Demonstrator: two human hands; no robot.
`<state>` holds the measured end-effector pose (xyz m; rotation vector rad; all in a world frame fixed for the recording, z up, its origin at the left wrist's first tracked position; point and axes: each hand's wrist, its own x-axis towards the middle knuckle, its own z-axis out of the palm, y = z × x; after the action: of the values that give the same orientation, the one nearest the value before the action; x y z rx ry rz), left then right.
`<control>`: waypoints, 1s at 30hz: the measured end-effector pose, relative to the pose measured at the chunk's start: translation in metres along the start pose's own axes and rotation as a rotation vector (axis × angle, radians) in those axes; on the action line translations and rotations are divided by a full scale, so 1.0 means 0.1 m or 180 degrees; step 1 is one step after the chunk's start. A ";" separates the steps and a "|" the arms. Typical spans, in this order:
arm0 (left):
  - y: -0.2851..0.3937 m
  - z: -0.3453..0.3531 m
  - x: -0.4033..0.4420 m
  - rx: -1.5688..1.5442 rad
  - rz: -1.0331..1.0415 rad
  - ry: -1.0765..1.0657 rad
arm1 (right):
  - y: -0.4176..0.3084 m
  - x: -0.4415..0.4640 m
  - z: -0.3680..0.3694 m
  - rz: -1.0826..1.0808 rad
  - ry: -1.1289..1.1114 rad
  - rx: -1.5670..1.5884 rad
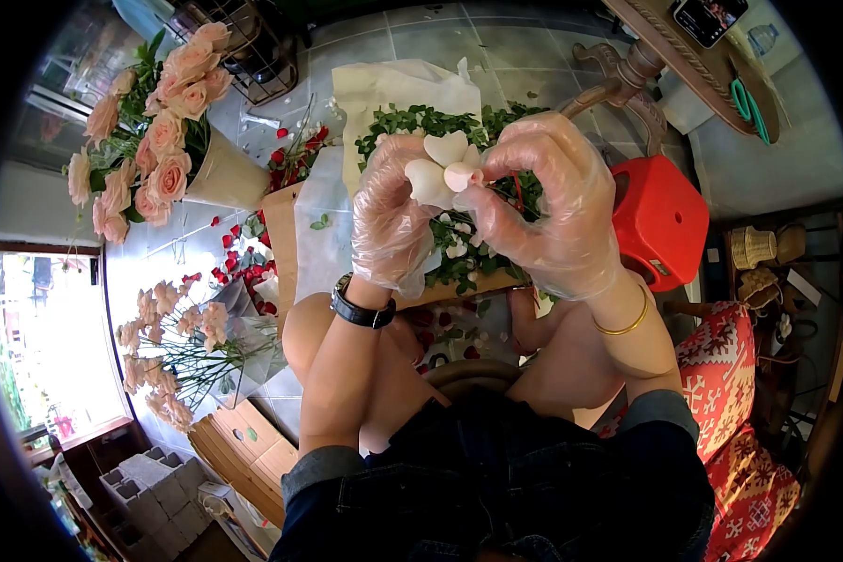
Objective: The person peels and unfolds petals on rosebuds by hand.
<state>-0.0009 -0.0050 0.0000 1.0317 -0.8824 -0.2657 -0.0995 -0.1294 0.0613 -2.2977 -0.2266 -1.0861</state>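
Both hands wear clear plastic gloves and meet in front of me around a pale cream rose [434, 181]. Several of its outer petals are spread outward, and its small centre has a pinkish tip. My left hand [389, 225] is closed around the flower from the left, with its stem hidden from sight. From the right, the thumb and forefinger of my right hand [557, 201] pinch at the pinkish centre. Below and behind the hands lie leafy green stems [431, 122] with small white petals among them.
A white bucket [229, 173] of pink roses [169, 131] stands upper left. More pale roses [164, 328] lie lower down. Red petals [234, 258] litter the tiled floor. A red stool [665, 220] and a wooden table [688, 47] with green-handled scissors [749, 108] are on the right.
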 end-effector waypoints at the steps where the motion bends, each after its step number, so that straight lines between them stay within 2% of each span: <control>1: 0.00 0.00 0.00 0.0001 0.0001 0.0002 | 0.00 0.00 0.01 0.0012 0.0042 0.0007; 11: 0.00 0.00 -0.01 0.0061 0.0051 0.0046 | 0.00 0.01 0.02 0.0257 0.0121 0.0297; 17: -0.07 -0.10 -0.02 0.0327 0.0062 -0.0223 | 0.03 0.00 0.03 0.0828 0.0173 0.0857; 19: -0.08 -0.11 -0.01 0.0474 0.0185 -0.0322 | 0.03 0.01 0.01 0.1169 0.0070 0.1448; 20: -0.07 -0.10 0.00 0.0608 0.0282 -0.0270 | 0.04 0.01 -0.01 0.1168 0.0070 0.1448; 22: -0.05 -0.09 0.00 0.0741 0.0379 -0.0217 | 0.06 0.00 -0.05 0.1607 -0.0249 0.1769; 26: 0.00 -0.10 0.01 0.0748 0.0288 -0.0333 | 0.14 0.01 -0.08 0.1322 -0.0524 0.1393; 30: 0.02 -0.13 0.02 0.0849 0.0191 -0.0419 | 0.19 0.01 -0.12 0.1437 -0.0894 0.1818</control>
<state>0.0093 0.0031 0.0001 1.2422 -1.0870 -0.1692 -0.0992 -0.1517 0.0596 -1.8421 -0.0982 -0.3986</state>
